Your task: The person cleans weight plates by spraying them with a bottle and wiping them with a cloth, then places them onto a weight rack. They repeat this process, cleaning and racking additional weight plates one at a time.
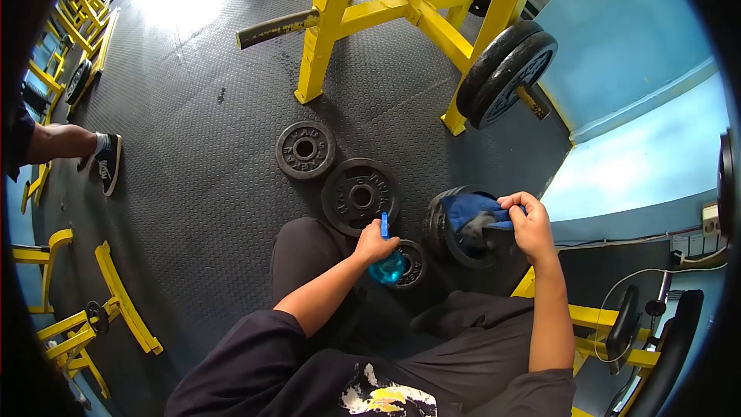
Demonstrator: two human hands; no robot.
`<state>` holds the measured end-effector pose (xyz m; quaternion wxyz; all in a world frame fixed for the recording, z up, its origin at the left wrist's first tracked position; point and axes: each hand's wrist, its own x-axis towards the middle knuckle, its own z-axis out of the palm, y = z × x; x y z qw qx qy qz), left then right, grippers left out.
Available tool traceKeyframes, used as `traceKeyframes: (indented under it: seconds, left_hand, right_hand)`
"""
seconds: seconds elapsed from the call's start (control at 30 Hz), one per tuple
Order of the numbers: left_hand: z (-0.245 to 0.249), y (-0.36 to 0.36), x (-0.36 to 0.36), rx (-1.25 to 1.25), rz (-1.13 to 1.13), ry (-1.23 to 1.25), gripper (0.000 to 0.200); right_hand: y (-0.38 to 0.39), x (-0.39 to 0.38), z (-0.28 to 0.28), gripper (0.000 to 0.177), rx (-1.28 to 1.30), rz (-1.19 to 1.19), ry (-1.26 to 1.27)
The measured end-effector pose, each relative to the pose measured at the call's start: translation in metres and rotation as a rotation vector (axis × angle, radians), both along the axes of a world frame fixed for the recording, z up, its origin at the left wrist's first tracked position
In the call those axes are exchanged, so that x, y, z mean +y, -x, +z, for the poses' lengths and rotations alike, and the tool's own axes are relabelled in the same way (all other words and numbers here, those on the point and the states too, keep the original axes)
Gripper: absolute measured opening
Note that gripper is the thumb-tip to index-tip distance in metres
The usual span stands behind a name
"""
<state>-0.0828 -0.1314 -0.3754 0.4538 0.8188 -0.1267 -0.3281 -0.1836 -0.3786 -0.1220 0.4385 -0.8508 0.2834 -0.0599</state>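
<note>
My left hand (375, 247) is wrapped round the neck of a spray bottle (388, 269) with blue liquid, its blue nozzle showing above my fingers. A blue cloth (465, 209) with a grey patch hangs from the pinched fingers of my right hand (532, 225). The cloth lies over the front of a stack of dark weight plates (438, 233). Partly behind the bottle is a small weight plate (415, 264) on the floor. A larger plate (338, 199) lies just beyond my left hand, and another small plate (306, 133) rests past it.
Ahead stands a yellow rack (315, 54) with plates (494, 81) on a side peg and a bare peg (276, 29) sticking out left. At the left, a person's leg and shoe (109, 164) are on the black rubber floor (201, 185). Yellow gym equipment (123, 301) stands lower left.
</note>
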Motion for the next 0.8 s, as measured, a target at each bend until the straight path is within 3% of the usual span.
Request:
traceKeyframes:
  seconds: [0.03,0.17,0.2,0.23,0.3,0.33,0.37,0.47,0.57,0.67,0.77,0.8]
  left_hand:
    - [-0.003,0.001,-0.004,0.002,-0.002,0.011,0.053]
    - [-0.005,-0.002,-0.019,-0.219,-0.017,0.169,0.059]
    - [-0.012,-0.009,-0.029,-0.313,0.007,0.216,0.061]
    - [-0.017,-0.017,-0.042,-0.403,0.028,0.266,0.062]
    - [-0.024,-0.033,-0.073,-0.468,-0.001,0.294,0.068]
    - [-0.024,-0.042,-0.091,-0.469,0.011,0.297,0.07]
    - [-0.025,-0.048,-0.109,-0.467,0.026,0.299,0.071]
    - [-0.047,-0.07,-0.157,-0.533,-0.026,0.289,0.08]
    - [-0.057,-0.087,-0.18,-0.399,-0.113,0.206,0.083]
    - [-0.062,-0.094,-0.187,-0.415,-0.172,0.212,0.09]
    - [-0.048,-0.094,-0.182,-0.377,-0.265,0.145,0.093]
    - [-0.047,-0.094,-0.178,-0.386,-0.31,0.167,0.102]
  right_hand:
    - [0.001,-0.004,-0.001,0.021,-0.012,-0.052,-0.145]
    - [0.007,-0.013,-0.004,0.016,-0.135,-0.137,-0.117]
    - [0.012,-0.023,-0.003,0.028,-0.069,-0.145,-0.159]
    - [0.015,-0.023,0.002,0.028,-0.079,-0.159,-0.156]
    - [0.021,-0.017,0.016,0.059,0.081,-0.018,0.199]
    - [0.022,-0.008,0.021,0.087,0.125,-0.043,0.275]
    - [0.025,-0.004,0.026,0.09,0.215,0.049,0.388]
    - [0.029,0.001,0.022,0.087,0.431,0.182,0.465]
    - [0.029,-0.002,0.001,0.056,0.903,0.339,0.441]
    - [0.035,0.001,-0.016,0.045,1.097,0.522,0.37]
    - [0.027,0.003,-0.008,0.042,1.138,0.534,0.278]
    - [0.024,-0.001,-0.008,0.046,1.179,0.552,0.253]
